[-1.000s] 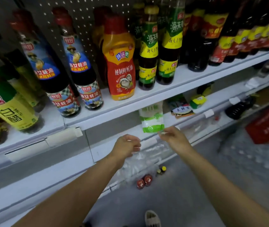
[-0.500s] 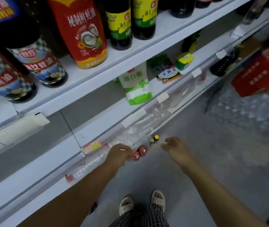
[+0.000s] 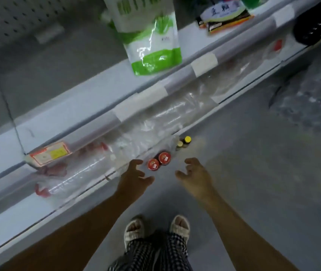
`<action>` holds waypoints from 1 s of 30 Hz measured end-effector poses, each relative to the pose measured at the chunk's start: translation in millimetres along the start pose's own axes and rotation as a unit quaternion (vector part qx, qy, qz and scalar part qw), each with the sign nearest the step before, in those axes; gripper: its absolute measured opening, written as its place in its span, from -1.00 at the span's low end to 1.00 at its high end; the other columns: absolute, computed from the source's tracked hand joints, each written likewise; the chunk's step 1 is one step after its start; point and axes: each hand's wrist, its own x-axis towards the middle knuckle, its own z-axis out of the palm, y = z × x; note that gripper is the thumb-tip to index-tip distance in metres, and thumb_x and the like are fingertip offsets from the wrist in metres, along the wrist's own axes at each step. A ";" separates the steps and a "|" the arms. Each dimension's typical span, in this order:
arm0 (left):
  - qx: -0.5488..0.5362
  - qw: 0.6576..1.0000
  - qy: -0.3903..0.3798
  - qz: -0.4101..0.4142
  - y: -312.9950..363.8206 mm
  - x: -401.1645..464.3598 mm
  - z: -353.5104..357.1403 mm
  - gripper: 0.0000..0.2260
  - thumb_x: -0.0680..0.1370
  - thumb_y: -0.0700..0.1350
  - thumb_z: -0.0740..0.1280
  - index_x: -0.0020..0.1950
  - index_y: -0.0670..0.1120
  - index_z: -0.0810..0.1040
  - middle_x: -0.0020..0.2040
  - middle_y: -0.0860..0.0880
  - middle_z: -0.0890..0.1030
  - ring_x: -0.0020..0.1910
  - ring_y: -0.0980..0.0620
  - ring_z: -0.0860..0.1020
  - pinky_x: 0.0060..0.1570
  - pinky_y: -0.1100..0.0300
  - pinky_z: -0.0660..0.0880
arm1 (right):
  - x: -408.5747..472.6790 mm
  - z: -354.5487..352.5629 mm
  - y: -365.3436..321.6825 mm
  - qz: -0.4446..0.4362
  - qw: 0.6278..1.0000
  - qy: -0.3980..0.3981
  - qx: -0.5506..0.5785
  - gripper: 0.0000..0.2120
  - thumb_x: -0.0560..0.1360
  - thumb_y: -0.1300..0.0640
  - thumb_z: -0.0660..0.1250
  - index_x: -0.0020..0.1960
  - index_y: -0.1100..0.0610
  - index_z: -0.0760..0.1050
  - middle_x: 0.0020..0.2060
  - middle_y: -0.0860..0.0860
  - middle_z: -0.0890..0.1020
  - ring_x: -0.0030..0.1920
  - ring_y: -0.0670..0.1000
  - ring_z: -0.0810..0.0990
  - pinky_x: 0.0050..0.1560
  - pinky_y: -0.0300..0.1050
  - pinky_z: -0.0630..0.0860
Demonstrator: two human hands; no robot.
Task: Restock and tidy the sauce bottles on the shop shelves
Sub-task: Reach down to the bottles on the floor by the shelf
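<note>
Change: both arms have dropped from the shelf toward the floor
Hands: left hand [image 3: 136,178] and right hand [image 3: 194,176] empty, fingers spread
Technique: grip each red-capped bottle [image 3: 164,158] below its cap

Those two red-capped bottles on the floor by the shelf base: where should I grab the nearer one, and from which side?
Probably by the neck just under the red cap, coming straight down from above. Only its cap top faces the camera, so it stands upright. Its twin touches it behind and the shelf base is close, so the floor side is freest. The left hand hovers nearest, fingers spread and empty.
</note>
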 end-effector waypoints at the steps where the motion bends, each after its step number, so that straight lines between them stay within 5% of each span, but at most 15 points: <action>1: 0.026 1.000 0.011 0.004 -10.4 17.7 11.4 -0.50 0.42 -0.09 0.49 0.23 0.08 0.30 -0.05 -0.04 0.52 -0.15 -0.07 0.57 -0.24 0.13 0.54 | 16.0 9.2 13.2 -0.006 1.000 -0.004 -0.012 -0.59 0.46 0.10 0.39 0.21 0.29 0.44 0.17 0.13 0.52 0.19 0.09 0.53 -0.04 -0.30 0.31; 10: 0.187 0.978 0.068 0.059 -107.8 170.9 91.7 -0.32 0.39 -0.02 0.50 0.42 0.03 0.24 0.32 -0.06 0.45 0.25 -0.08 0.46 0.17 0.02 0.50 | 145.2 97.1 106.4 -0.009 0.999 -0.033 -0.030 -0.40 0.48 0.09 0.38 0.44 0.12 0.21 0.33 0.16 0.41 0.29 0.14 0.44 0.25 0.00 0.44; 22: 0.188 0.972 0.088 0.114 -176.5 297.3 157.6 -0.20 0.33 -0.09 0.55 0.46 0.08 0.19 0.38 -0.09 0.32 0.32 -0.12 0.38 0.20 -0.01 0.48 | 288.9 185.9 163.4 -0.117 0.990 -0.001 -0.076 -0.28 0.34 0.16 0.51 0.40 0.04 0.24 0.28 0.11 0.43 0.27 0.12 0.44 0.27 0.02 0.43; 30: 0.143 0.972 0.109 0.151 -184.1 312.4 161.5 -0.28 0.30 -0.14 0.57 0.38 -0.02 0.30 0.33 -0.07 0.41 0.27 -0.07 0.42 0.15 0.21 0.42 | 308.6 190.2 170.0 -0.137 0.990 -0.028 -0.031 -0.22 0.30 0.18 0.55 0.39 0.04 0.23 0.30 0.02 0.44 0.29 0.02 0.44 0.13 -0.28 0.32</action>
